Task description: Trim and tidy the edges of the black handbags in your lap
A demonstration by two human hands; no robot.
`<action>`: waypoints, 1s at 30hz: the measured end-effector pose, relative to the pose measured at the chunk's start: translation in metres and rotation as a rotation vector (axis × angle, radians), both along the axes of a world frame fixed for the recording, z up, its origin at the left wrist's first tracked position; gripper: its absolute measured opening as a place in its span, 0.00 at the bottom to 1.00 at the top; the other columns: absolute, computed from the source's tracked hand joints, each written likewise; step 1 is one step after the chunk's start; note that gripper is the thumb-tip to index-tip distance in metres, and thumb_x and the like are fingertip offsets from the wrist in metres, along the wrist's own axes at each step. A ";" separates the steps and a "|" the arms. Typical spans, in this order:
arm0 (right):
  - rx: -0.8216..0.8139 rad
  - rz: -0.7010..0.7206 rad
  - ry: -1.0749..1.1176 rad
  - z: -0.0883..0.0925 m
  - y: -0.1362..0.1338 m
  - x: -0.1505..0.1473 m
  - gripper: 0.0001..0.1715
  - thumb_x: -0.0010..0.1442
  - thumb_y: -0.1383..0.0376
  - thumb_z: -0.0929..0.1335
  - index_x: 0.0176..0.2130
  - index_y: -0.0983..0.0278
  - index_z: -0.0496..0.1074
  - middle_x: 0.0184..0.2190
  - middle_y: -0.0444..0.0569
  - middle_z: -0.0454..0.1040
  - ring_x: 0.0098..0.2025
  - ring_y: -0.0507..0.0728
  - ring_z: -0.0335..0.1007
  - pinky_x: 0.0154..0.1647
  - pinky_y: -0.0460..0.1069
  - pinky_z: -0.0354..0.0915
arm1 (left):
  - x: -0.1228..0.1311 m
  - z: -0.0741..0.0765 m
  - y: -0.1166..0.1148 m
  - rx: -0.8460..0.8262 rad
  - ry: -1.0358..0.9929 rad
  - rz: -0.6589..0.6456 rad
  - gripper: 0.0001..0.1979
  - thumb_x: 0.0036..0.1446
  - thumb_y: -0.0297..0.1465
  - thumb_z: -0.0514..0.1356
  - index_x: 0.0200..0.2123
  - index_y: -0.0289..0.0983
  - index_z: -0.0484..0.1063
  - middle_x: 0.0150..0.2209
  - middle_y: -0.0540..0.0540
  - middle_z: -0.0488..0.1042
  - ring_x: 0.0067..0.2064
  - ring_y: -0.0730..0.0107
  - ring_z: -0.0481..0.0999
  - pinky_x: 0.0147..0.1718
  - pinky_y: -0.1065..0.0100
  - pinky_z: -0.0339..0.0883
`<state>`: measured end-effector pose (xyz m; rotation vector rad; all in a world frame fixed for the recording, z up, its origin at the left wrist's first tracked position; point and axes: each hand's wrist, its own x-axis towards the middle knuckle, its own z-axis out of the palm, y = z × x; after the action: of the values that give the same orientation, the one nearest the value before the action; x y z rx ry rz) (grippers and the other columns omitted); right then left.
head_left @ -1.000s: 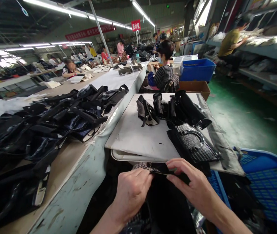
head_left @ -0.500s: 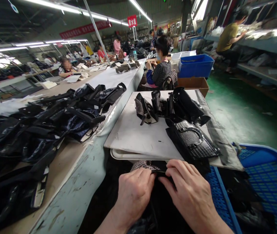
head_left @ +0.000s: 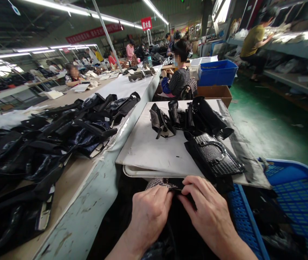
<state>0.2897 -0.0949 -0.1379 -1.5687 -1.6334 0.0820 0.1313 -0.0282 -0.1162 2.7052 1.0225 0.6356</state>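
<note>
My left hand (head_left: 150,207) is closed with its fingertips pinching the thin edge of a black bag piece (head_left: 174,190). Close by on the right, my right hand (head_left: 209,207) grips the same edge between thumb and fingers. Most of the piece is hidden by my hands and by the dark material below them. A bit of checked cloth (head_left: 157,182) shows just past my left fingers. Beyond my hands, a black textured handbag (head_left: 217,155) with a curved handle lies on a white board (head_left: 154,151).
Several black bag parts (head_left: 208,117) stand on the board's far side. A heap of black bags (head_left: 45,144) covers the left bench. At right is a blue plastic basket (head_left: 302,187) with dark pieces inside. A co-worker (head_left: 179,77) sits past the board, near a blue bin (head_left: 217,72).
My right hand has shifted slightly left along the edge, closer to my left hand. My left hand stays nearly in place, still gripping.
</note>
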 end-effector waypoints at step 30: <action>0.053 0.095 0.026 -0.001 -0.001 0.007 0.05 0.61 0.74 0.68 0.35 0.65 0.70 0.39 0.50 0.72 0.40 0.57 0.69 0.42 0.53 0.67 | -0.001 0.003 -0.003 0.005 -0.006 -0.001 0.12 0.65 0.26 0.52 0.29 0.37 0.69 0.25 0.51 0.71 0.26 0.71 0.71 0.26 0.68 0.58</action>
<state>0.2967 -0.0960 -0.1387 -1.4440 -1.6760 0.1080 0.1299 -0.0309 -0.1134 2.7065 1.0193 0.6468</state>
